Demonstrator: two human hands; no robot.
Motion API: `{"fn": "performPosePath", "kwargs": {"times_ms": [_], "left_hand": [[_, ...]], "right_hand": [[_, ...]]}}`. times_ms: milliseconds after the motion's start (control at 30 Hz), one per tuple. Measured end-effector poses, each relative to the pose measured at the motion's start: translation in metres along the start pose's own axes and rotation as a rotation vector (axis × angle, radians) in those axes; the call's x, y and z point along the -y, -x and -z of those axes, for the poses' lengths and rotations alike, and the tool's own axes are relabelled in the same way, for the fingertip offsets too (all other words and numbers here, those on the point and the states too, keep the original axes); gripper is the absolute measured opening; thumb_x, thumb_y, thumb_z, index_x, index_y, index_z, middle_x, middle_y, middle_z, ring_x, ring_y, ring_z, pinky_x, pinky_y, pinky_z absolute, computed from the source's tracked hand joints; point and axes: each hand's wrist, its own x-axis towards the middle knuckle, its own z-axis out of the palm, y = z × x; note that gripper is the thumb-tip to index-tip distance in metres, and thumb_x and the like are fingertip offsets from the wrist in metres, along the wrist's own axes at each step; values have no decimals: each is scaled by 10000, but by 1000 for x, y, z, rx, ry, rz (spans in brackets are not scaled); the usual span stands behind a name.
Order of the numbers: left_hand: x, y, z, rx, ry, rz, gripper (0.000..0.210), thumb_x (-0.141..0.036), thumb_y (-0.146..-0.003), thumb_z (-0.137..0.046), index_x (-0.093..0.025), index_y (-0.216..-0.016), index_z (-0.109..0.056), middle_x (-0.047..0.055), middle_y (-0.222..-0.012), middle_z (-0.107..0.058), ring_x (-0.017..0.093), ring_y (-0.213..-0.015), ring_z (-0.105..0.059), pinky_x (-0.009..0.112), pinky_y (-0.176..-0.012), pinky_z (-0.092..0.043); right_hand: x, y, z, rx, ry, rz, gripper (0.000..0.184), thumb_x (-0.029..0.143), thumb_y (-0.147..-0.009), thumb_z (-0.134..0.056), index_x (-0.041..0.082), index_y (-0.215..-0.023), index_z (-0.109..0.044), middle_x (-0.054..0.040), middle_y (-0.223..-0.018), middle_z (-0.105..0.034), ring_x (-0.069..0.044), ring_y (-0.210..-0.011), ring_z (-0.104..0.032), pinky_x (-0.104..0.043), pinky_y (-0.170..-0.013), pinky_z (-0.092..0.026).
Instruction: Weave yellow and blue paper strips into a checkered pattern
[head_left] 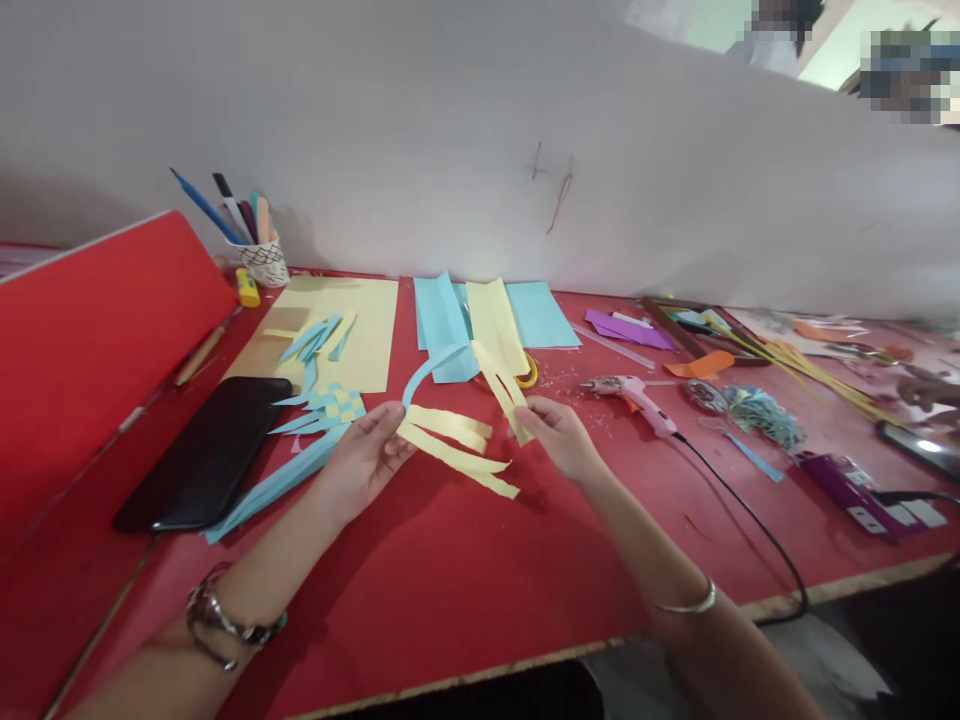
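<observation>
My left hand (367,445) pinches several paper strips over the red table: a curved blue strip (429,368) rises from the fingers, and yellow strips (457,455) fan out to the right. Between the fingers of my right hand (559,435) is the lower end of a pale yellow paper strip (496,378), which appears split into two lengths. A woven blue and yellow paper piece (337,405) lies left of my left hand, above long blue strips (281,485). Folded blue paper (450,330) and folded yellow paper (499,320) lie beyond both hands.
A black phone (206,455) lies at left, below a pen cup (262,260). At right are a pink glue gun (634,395) with a trailing cord, a purple power strip (862,495) and scraps. Another person's hand (926,390) shows at the far right.
</observation>
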Motion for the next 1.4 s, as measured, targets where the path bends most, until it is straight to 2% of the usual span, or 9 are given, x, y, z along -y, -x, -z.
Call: {"fn": "performPosePath", "kwargs": {"times_ms": [233,467,633,767,1033,1400], "left_hand": [[-3,2,-1,78,17,51,209,-206,-603,-716,-122,-531,-538,-101,-407,-386,-23,-328,-259,59,-326,-317],[-3,2,0,137,29,51,253,-234,-526,-777,-117,-527,-552,-103,-412,-386,-24,-351,-261,60,-356,-330],[-5,4,0,76,17,69,229,-215,-560,-747,-123,-533,-540,-102,-398,-396,-23,-340,-246,64,-351,-316],[-5,4,-2,47,-25,56,204,-203,-616,-698,-128,-526,-531,-99,-394,-380,-16,-336,-250,76,-346,-305],[-5,3,-1,63,-51,36,177,-193,-631,-683,-124,-542,-546,-85,-433,-410,-14,-353,-249,69,-348,-302],[-4,3,0,121,-55,-20,251,-246,-589,-716,-137,-515,-502,-102,-411,-321,-6,-359,-217,73,-340,-286]], "right_hand": [[-3,2,4,-83,-62,82,315,436,-764,-494,189,-570,-500,22,-518,-533,-89,-491,-461,-240,-543,-396],[0,10,11,-86,-265,127,345,456,-788,-509,196,-568,-456,40,-481,-472,-74,-439,-404,-227,-482,-353],[6,12,13,-100,-302,112,389,503,-741,-548,204,-530,-416,48,-426,-419,-80,-417,-378,-230,-446,-321],[6,13,12,-43,-280,79,382,524,-732,-548,199,-555,-455,43,-439,-448,-72,-398,-365,-233,-440,-322],[2,17,11,141,-269,55,375,510,-757,-520,198,-554,-469,45,-436,-469,-68,-384,-372,-225,-424,-300],[2,14,10,165,-252,21,349,468,-755,-517,186,-554,-468,54,-434,-460,-50,-374,-342,-211,-411,-272]]}}
